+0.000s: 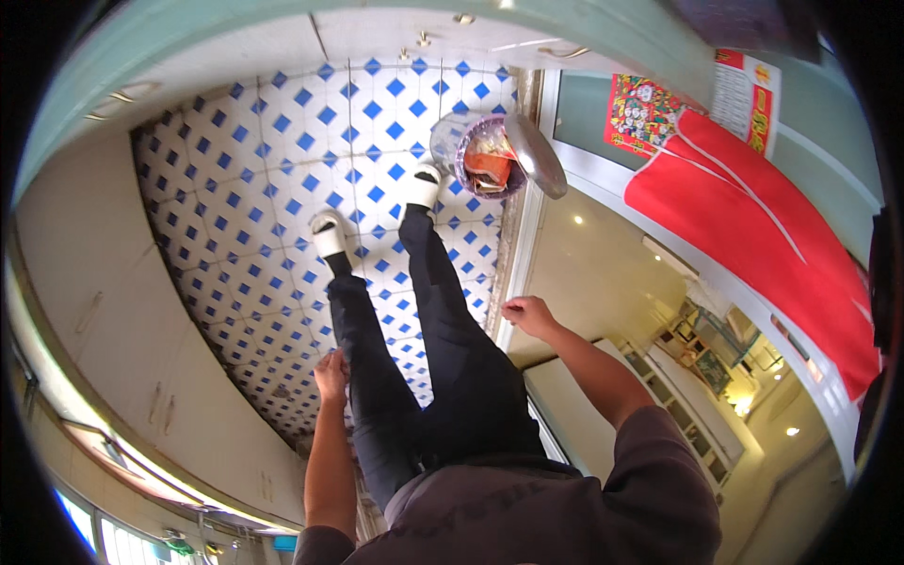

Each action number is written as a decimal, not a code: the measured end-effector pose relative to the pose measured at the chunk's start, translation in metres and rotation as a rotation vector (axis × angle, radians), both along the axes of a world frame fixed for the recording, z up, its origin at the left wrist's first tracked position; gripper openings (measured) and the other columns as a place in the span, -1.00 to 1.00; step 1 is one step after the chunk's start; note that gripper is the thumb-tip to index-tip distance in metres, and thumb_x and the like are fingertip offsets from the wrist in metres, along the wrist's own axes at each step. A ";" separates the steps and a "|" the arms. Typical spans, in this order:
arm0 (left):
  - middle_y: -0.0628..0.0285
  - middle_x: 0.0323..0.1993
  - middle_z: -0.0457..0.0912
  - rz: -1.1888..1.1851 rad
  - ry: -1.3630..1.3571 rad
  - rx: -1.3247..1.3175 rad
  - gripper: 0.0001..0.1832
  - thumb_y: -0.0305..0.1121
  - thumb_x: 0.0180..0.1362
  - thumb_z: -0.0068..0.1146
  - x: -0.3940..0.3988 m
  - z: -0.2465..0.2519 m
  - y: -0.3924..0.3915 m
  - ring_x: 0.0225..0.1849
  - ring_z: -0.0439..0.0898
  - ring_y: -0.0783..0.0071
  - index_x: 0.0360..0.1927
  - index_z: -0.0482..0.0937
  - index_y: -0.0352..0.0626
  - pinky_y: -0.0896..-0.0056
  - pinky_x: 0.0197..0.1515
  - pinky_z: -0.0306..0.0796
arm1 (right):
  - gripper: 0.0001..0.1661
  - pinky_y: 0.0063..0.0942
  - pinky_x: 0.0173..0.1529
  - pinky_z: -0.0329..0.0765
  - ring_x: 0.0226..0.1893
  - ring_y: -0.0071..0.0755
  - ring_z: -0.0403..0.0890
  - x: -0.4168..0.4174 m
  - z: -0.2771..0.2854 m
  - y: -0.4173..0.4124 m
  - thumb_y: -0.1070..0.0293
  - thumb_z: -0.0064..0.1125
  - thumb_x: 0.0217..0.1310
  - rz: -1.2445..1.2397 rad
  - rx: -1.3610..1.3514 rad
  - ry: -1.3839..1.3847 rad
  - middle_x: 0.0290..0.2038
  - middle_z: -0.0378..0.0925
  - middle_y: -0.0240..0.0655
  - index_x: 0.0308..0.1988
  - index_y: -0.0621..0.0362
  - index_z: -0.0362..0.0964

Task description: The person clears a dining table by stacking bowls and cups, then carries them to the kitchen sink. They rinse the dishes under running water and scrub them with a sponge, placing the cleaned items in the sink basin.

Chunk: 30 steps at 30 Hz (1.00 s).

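Note:
My left hand (330, 376) hangs beside my left thigh with its fingers curled in, and nothing shows in it. My right hand (531, 316) is held out to the right of my legs, loosely closed, no object visible in it. In front of my feet, a pedal-type bin (446, 138) stands by the doorway. Its rounded metal lid (540, 159) is tipped up toward the door side. A purple liner (462, 166) covers the rim, and inside lies an orange-red wrapper (489, 168) among other rubbish. My white slippers (424, 187) are on the tiled floor, the right one close to the bin.
White cabinets (92, 282) with handles curve along the left, and more cabinet doors (381, 35) stand ahead. A red cloth (748, 226) hangs at the right beside colourful posters (639, 109). Past the door track (526, 247), a shiny floor (600, 268) leads to another room with shelves (678, 402).

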State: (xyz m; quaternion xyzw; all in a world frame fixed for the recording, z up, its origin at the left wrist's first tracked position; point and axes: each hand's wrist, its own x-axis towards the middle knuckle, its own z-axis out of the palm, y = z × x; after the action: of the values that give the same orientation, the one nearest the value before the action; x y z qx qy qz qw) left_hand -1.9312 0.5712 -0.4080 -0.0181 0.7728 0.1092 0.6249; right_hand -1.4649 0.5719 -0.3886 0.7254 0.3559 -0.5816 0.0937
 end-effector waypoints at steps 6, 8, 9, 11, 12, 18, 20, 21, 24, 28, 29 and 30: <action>0.32 -0.73 0.40 -0.125 -0.045 0.102 -0.68 -0.23 0.26 0.04 -0.047 0.039 0.001 -0.75 0.30 0.58 -0.48 0.55 -0.26 0.50 -0.69 0.15 | -0.61 -0.57 -0.36 0.49 -0.41 -0.58 0.61 -0.025 0.114 -0.033 0.06 0.22 0.24 -0.809 -0.008 0.003 -0.39 0.64 -0.38 -0.18 0.17 0.57; 0.32 -0.69 0.45 -0.161 -0.089 0.112 -0.74 -0.28 0.23 0.10 -0.059 0.055 0.014 -0.69 0.37 0.58 -0.45 0.56 -0.28 0.52 -0.63 0.21 | -0.67 -0.57 -0.33 0.47 -0.39 -0.56 0.57 -0.040 0.143 -0.057 0.12 0.20 0.26 -0.902 -0.018 0.015 -0.33 0.62 -0.38 -0.12 0.12 0.54; 0.32 -0.67 0.47 -0.202 -0.111 0.113 -0.75 -0.28 0.22 0.11 -0.067 0.064 0.022 -0.67 0.39 0.58 -0.45 0.57 -0.27 0.52 -0.62 0.22 | -0.67 -0.57 -0.32 0.47 -0.38 -0.56 0.58 -0.047 0.155 -0.071 0.13 0.20 0.25 -0.914 -0.014 -0.011 -0.33 0.63 -0.38 -0.12 0.13 0.54; 0.30 -0.66 0.49 -0.312 -0.089 0.167 -0.75 -0.28 0.21 0.11 -0.081 0.083 0.043 -0.67 0.41 0.57 -0.46 0.57 -0.28 0.52 -0.61 0.24 | -0.69 -0.53 -0.35 0.50 -0.41 -0.52 0.59 -0.060 0.173 -0.093 0.18 0.20 0.24 -0.844 0.047 -0.034 -0.34 0.64 -0.36 -0.14 0.17 0.55; 0.29 -0.66 0.50 -0.368 -0.080 0.197 -0.74 -0.28 0.20 0.12 -0.086 0.093 0.053 -0.66 0.41 0.57 -0.46 0.57 -0.28 0.52 -0.60 0.25 | -0.70 -0.53 -0.35 0.50 -0.42 -0.52 0.60 -0.064 0.180 -0.104 0.19 0.20 0.24 -0.814 0.073 -0.049 -0.35 0.64 -0.36 -0.15 0.18 0.56; 0.25 -0.63 0.52 -0.428 -0.029 0.234 -0.79 -0.32 0.14 0.10 -0.148 0.109 0.102 -0.67 0.42 0.53 -0.49 0.54 -0.26 0.49 -0.64 0.25 | -0.74 -0.51 -0.39 0.52 -0.45 -0.52 0.61 -0.092 0.210 -0.140 0.26 0.21 0.21 -0.781 0.255 -0.075 -0.38 0.64 -0.36 -0.17 0.20 0.56; 0.24 -0.63 0.53 -0.428 -0.015 0.229 -0.77 -0.32 0.16 0.08 -0.151 0.123 0.115 -0.69 0.41 0.54 -0.53 0.52 -0.24 0.51 -0.68 0.22 | -0.74 -0.52 -0.40 0.52 -0.46 -0.52 0.61 -0.093 0.207 -0.164 0.25 0.23 0.20 -0.836 0.255 -0.080 -0.39 0.63 -0.37 -0.19 0.20 0.55; 0.24 -0.63 0.52 -0.437 -0.002 0.240 -0.77 -0.31 0.17 0.08 -0.150 0.131 0.120 -0.69 0.40 0.54 -0.53 0.52 -0.24 0.52 -0.68 0.22 | -0.73 -0.53 -0.41 0.52 -0.46 -0.52 0.61 -0.094 0.207 -0.170 0.25 0.24 0.19 -0.856 0.234 -0.085 -0.39 0.63 -0.37 -0.19 0.20 0.55; 0.25 -0.63 0.51 -0.466 0.015 0.265 -0.76 -0.31 0.21 0.08 -0.144 0.154 0.129 -0.67 0.41 0.55 -0.52 0.51 -0.22 0.55 -0.66 0.23 | -0.73 -0.50 -0.43 0.52 -0.49 -0.51 0.61 -0.092 0.208 -0.195 0.25 0.24 0.18 -0.881 0.237 -0.091 -0.40 0.63 -0.36 -0.20 0.21 0.57; 0.26 -0.60 0.52 -0.420 0.024 0.346 -0.78 -0.32 0.22 0.08 -0.113 0.182 0.116 -0.64 0.42 0.55 -0.49 0.51 -0.21 0.55 -0.64 0.26 | -0.71 -0.47 -0.41 0.55 -0.44 -0.45 0.65 -0.070 0.195 -0.227 0.27 0.25 0.15 -0.918 0.191 -0.031 -0.40 0.64 -0.29 -0.20 0.25 0.59; 0.26 -0.60 0.52 -0.417 0.018 0.358 -0.78 -0.32 0.22 0.09 -0.101 0.186 0.111 -0.63 0.43 0.55 -0.49 0.51 -0.20 0.55 -0.64 0.26 | -0.70 -0.46 -0.41 0.56 -0.44 -0.44 0.65 -0.059 0.191 -0.232 0.26 0.25 0.15 -0.887 0.175 -0.043 -0.40 0.64 -0.29 -0.19 0.24 0.59; 0.26 -0.59 0.53 -0.419 0.016 0.368 -0.79 -0.32 0.22 0.09 -0.092 0.188 0.104 -0.62 0.44 0.55 -0.48 0.51 -0.20 0.55 -0.63 0.27 | -0.69 -0.45 -0.40 0.55 -0.45 -0.44 0.63 -0.049 0.181 -0.237 0.23 0.25 0.15 -0.879 0.164 -0.040 -0.40 0.64 -0.29 -0.20 0.24 0.59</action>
State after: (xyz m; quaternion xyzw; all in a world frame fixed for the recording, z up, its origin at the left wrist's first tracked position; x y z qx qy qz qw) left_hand -2.0232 0.6751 -0.2197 0.2566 0.7317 0.1163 0.6206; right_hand -1.5137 0.3349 -0.2073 0.8239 0.0568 -0.5220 -0.2135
